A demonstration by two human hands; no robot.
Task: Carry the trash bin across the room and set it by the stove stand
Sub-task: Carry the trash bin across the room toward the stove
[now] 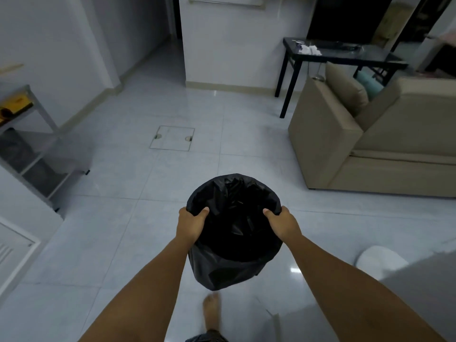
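The trash bin (233, 265) is round and lined with a black plastic bag. It hangs in front of me, lifted off the pale tiled floor. My left hand (191, 224) grips the left side of its rim, thumb inside. My right hand (283, 224) grips the right side of the rim the same way. A metal shelf stand (37, 144) with a yellow item on top stands against the wall at the left edge; no stove shows on it.
A beige sofa (370, 144) fills the right side, with a black table (345, 58) behind it. A square floor hatch (172, 138) lies ahead. A white rounded object (380, 261) sits on the floor at lower right. My bare foot (212, 314) is below the bin.
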